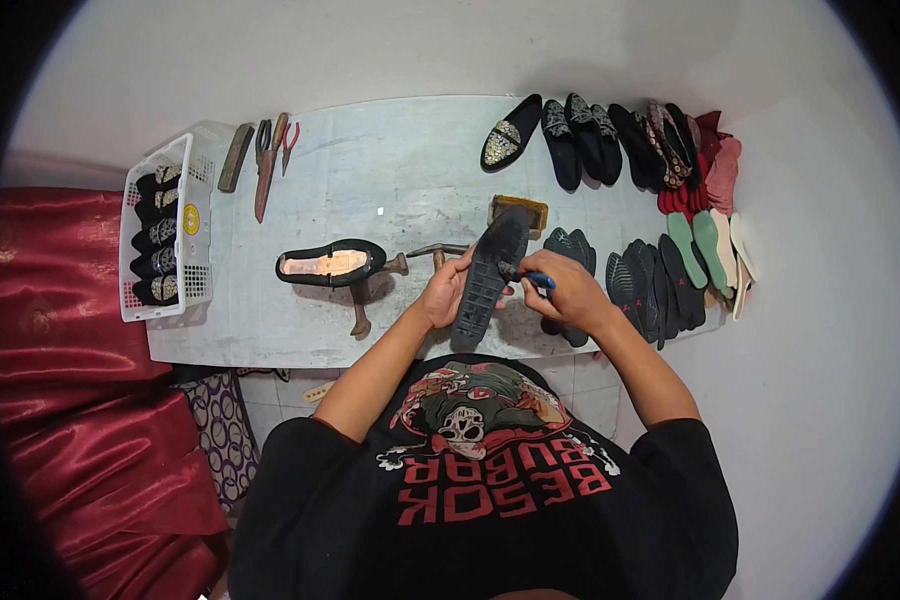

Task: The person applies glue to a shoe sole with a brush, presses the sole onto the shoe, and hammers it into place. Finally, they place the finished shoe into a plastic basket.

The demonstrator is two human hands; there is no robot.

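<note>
My left hand is closed around the edge of a black shoe sole, holding it tilted over the front of the table with its gridded face toward me. My right hand grips a brush with a blue handle, and the brush's dark tip touches the sole near its middle. Just behind the sole stands a yellowish-brown container, partly covered by it. To the left, a black shoe with a light insole rests on a metal shoe stand. A hammer lies beside my left hand.
At the left edge is a white basket of embellished shoes. Pincers and other tools lie at the back left. Finished-looking black shoes line the back right. Loose soles and green insoles lie at the right.
</note>
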